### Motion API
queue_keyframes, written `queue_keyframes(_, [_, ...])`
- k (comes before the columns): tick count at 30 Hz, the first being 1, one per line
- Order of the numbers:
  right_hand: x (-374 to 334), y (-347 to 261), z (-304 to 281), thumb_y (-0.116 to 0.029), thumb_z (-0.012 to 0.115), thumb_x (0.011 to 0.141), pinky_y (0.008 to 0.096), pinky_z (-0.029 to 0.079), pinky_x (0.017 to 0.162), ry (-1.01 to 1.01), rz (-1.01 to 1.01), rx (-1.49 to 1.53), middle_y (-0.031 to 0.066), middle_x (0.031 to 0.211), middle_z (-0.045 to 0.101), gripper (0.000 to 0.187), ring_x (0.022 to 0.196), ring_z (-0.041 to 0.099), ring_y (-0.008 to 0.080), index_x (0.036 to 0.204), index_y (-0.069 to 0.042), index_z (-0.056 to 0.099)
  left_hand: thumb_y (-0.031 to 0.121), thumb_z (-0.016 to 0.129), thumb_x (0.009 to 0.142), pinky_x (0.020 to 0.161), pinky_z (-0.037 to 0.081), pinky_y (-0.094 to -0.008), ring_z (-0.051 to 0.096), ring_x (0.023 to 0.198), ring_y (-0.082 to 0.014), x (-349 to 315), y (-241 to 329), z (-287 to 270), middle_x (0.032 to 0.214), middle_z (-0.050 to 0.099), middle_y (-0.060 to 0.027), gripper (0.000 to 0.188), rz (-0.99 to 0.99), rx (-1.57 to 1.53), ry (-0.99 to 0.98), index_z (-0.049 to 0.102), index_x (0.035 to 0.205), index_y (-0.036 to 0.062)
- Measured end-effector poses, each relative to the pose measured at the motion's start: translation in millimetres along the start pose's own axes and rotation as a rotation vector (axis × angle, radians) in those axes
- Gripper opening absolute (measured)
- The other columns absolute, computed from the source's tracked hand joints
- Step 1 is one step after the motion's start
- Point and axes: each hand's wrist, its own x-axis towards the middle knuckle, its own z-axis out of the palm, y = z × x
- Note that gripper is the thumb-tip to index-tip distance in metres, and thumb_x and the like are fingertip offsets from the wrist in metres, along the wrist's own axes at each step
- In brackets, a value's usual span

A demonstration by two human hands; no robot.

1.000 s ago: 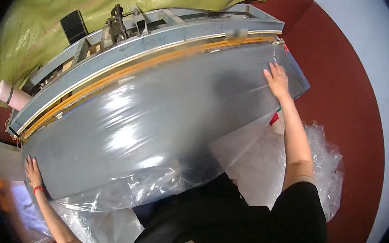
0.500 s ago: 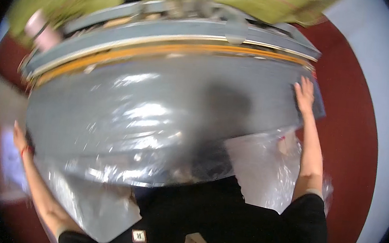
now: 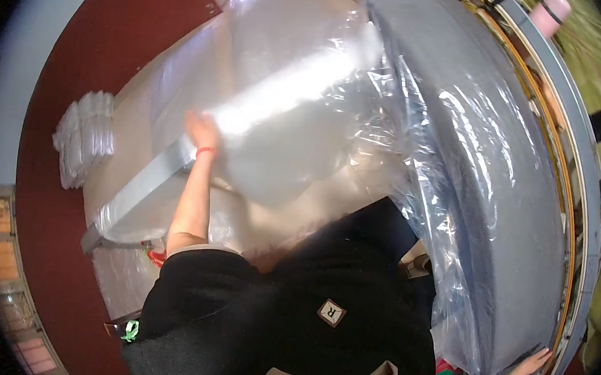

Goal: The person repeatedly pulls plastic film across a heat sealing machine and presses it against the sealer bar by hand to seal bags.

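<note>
Hands wide apart, I have the left one out over a pale, shiny spread of plastic, beside the end of a flat silvery strip; its fingers blur, so I cannot tell whether they grip anything. On the other side my right hand lies with fingers stretched at the near corner of a long grey panel, close to the rail. Clear film covers much of that panel to my right. As I judge it, the laying there is largely done, while the panel's inner edge is not yet smooth; how much is left I cannot tell.

Over the grey, the film is thin and glossy, catching light in short streaks; along the inner edge it bunches into sharp, crackly folds. An orange strip follows the stiff rail. Far left sits a puffy, translucent plastic bundle.
</note>
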Motion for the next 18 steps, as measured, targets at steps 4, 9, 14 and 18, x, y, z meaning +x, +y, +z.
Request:
queue_keyframes(4, [6,-53,8,-0.042,0.038,0.088,0.0322,0.026,0.099,-0.028,-0.130,0.015,0.0192,0.131,0.032,0.060,0.119,0.033,0.0300,0.127,0.002,0.031,0.031,0.044,0.084,0.092,0.034,-0.0397,0.040,0.112,-0.0313,-16,-103,-47,0.119,0.044,-0.0193,0.045,-0.422,0.319,0.015,0.044,0.117,-0.0002])
queue_keyframes(9, [0,-91,0,-0.042,0.038,0.088,0.0322,0.027,0.098,-0.055,-0.161,0.063,0.0178,0.131,0.033,0.058,0.119,0.034,0.0292,0.128,0.000,0.032,0.022,0.046,0.082,0.075,0.046,-0.0384,0.058,0.087,-0.0308,-17,-145,-84,0.095,0.059,-0.0163,0.030,-0.501,0.461,-0.027,0.053,0.105,0.0035])
queue_keyframes(14, [10,-54,-2,-0.041,0.040,0.088,0.0332,0.030,0.096,-0.038,-0.234,0.012,0.0156,0.131,0.034,0.055,0.119,0.035,0.0282,0.128,-0.004,0.033,0.018,0.048,0.080,0.067,0.048,-0.0370,0.060,0.079,-0.0308,7,-159,-109,0.083,0.062,-0.0140,0.020,-0.840,0.147,0.394,0.060,0.080,0.0021])
queue_keyframes(18, [-5,-75,-3,-0.040,0.042,0.088,0.0332,0.030,0.096,-0.049,-0.173,0.028,0.0147,0.130,0.036,0.054,0.118,0.036,0.0277,0.127,-0.004,0.035,0.017,0.051,0.078,0.067,0.047,-0.0373,0.060,0.079,-0.0292,14,-200,-107,0.081,0.062,-0.0161,0.020,-0.757,0.167,0.281,0.062,0.074,0.0013])
